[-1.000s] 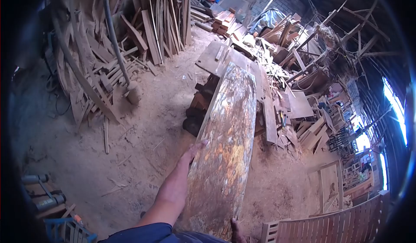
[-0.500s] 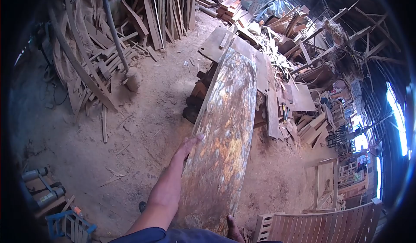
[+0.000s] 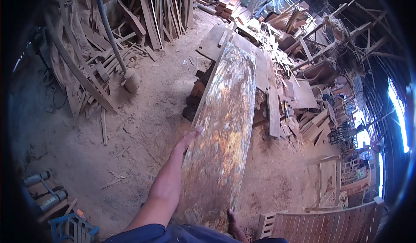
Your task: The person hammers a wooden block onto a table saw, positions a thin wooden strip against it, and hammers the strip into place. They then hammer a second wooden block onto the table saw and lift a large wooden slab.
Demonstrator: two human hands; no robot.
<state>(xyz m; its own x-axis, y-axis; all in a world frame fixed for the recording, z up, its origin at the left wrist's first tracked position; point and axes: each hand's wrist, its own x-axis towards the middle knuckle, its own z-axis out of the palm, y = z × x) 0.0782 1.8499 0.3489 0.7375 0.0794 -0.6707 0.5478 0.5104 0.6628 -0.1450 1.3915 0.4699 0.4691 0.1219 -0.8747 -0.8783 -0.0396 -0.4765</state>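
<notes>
A long, wide wooden slab (image 3: 225, 126) with mottled brown, grey and orange patches runs from my body up to a low work surface (image 3: 212, 39). My left hand (image 3: 192, 135) grips the slab's left edge about midway, its thumb on top and its other fingers hidden under the edge. Near the bottom, my right hand (image 3: 232, 217) is at the slab's right edge close to my body, with only part of it showing and most fingers hidden. The slab's far end lies over flat boards on the work surface.
Scrap wood (image 3: 108, 56) and upright planks (image 3: 160, 13) stand at the upper left. A loose board (image 3: 274, 113) lies right of the slab. A slatted wooden bench (image 3: 320, 223) is at the lower right, a blue stool (image 3: 73, 228) at the lower left.
The slab's far end has shifted slightly up and left in view. Both hands stay at its edges, with the left one a little higher in view.
</notes>
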